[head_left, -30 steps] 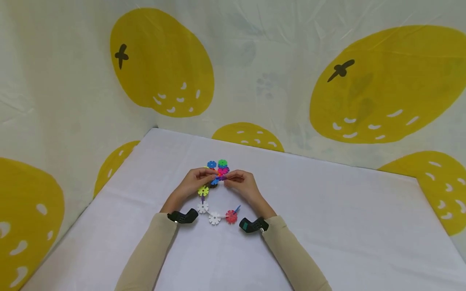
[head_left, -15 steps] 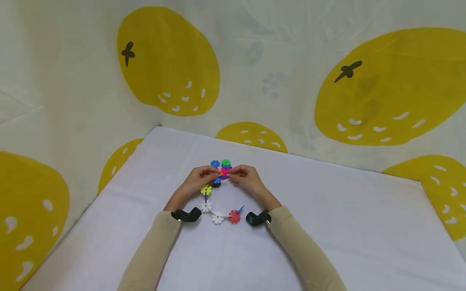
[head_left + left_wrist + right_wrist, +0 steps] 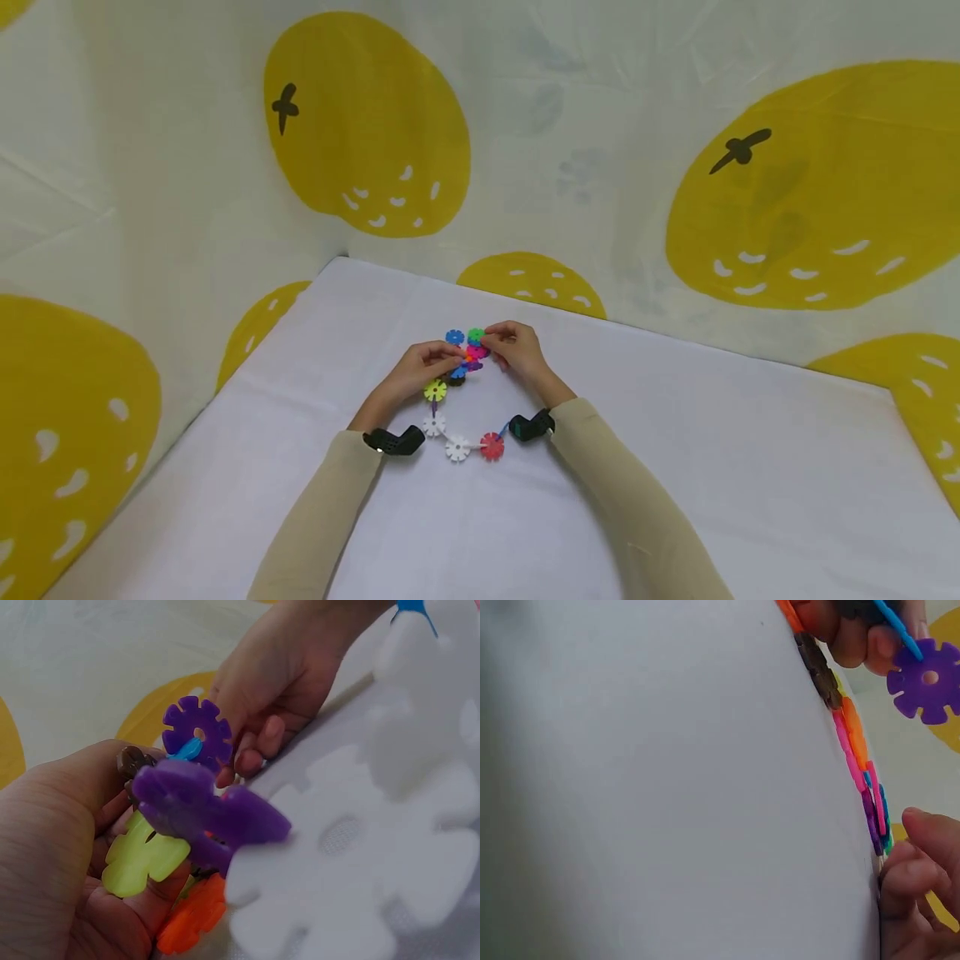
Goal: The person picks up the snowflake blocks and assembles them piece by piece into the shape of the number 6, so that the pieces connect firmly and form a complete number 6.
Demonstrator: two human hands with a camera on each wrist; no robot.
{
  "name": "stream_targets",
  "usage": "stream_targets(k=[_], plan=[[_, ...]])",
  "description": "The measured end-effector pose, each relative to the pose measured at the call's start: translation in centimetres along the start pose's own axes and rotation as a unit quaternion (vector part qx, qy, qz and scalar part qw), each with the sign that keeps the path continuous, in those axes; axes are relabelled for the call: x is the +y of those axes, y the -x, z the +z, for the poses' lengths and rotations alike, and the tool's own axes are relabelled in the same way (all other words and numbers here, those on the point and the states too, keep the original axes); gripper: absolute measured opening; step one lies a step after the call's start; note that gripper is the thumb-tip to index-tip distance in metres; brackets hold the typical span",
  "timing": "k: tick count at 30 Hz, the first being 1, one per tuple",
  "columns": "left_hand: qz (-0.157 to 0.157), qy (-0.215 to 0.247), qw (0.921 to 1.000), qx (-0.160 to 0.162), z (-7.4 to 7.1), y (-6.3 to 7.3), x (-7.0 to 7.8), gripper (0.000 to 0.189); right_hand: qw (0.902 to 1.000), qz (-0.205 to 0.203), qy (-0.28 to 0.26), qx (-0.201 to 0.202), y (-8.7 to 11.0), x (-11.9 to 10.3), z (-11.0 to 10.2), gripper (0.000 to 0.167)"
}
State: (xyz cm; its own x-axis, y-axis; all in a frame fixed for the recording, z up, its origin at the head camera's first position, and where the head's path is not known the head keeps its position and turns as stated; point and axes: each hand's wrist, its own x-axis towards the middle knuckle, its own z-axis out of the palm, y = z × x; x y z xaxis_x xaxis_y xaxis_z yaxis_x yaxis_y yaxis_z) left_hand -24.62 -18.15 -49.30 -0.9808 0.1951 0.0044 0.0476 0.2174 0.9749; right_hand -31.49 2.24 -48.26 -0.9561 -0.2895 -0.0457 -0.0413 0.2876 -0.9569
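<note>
Notched plastic snowflake discs are slotted into a curved chain that includes a yellow disc, white discs and a red disc. My left hand pinches the chain's far end. There, a blue disc has a purple disc slotted onto it. My right hand is at the loose discs beyond, its fingertips beside a green disc. In the right wrist view, its thumb stands apart from the fingers, close to flat-lying discs. In the left wrist view, a large white disc covers much of the scene.
Loose discs lie at the back, among them a blue disc and a pink disc. A white cloth covers the table. Behind it hangs a pale curtain printed with yellow fruit. Each wrist wears a black camera.
My right hand has left the purple disc at the chain's end and moved slightly away from me, to the green disc. The left hand keeps its pinch. The head view has shifted slightly left.
</note>
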Motion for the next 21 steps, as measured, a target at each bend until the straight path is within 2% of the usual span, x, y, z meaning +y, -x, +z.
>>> stream_targets(k=[5,10,13,19,21], plan=[[0.009,-0.007,0.9999,-0.007,0.1,-0.2,0.2,0.026,0.998,-0.002,0.061,0.017,-0.4,-0.7,0.0,0.036],[0.01,-0.001,0.9999,-0.012,0.2,-0.1,0.5,0.025,0.9914,-0.009,0.13,0.003,-0.6,-1.2,0.0,0.035],[0.007,0.004,0.9999,-0.009,0.2,-0.1,0.6,0.025,0.9908,0.003,0.135,-0.01,-0.7,-1.3,-0.1,0.033],[-0.009,-0.001,1.0,0.003,0.4,0.1,0.6,0.026,0.9934,0.042,0.105,-0.019,-0.6,-1.1,-0.3,0.033],[-0.011,-0.007,0.9999,0.006,0.4,0.2,0.6,0.026,0.9943,0.042,0.097,-0.018,-0.4,-0.8,-0.3,0.033]])
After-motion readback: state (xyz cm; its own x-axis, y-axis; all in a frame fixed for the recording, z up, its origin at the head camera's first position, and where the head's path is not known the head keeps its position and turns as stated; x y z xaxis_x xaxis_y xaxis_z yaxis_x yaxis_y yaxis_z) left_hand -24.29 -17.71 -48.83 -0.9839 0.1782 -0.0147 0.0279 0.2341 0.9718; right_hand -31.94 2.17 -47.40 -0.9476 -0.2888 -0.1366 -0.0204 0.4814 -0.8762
